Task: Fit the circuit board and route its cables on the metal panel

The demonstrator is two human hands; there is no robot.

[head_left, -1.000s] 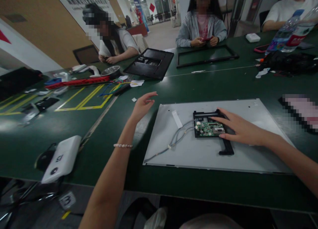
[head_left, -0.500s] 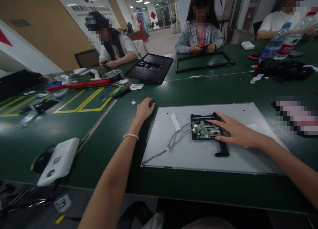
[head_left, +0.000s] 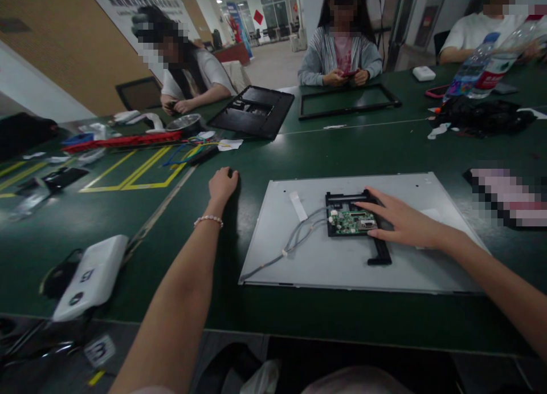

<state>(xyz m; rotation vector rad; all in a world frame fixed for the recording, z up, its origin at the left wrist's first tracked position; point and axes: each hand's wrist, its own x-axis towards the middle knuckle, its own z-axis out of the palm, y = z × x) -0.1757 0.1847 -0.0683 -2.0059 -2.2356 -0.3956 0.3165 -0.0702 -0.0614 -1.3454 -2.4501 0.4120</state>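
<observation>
A flat grey-white panel lies on the green table. On it rests a black plastic bracket with a green circuit board, and grey cables run from the board to the panel's lower left corner. My right hand lies over the bracket's right side, fingers stretched and apart, fingertips touching its edge and the board. Left of the panel, my left hand is on the tabletop with its fingers curled in. Whatever is under those fingers is hidden.
Beyond the panel lie a black back cover and a black frame. A white device sits at the near left edge. Tools and wires lie at left, bottles at right. Several people sit across the table.
My left hand has moved left, away from the panel, and its fingers have curled. The small white piece beside it is now covered from view. My right hand stays on the bracket.
</observation>
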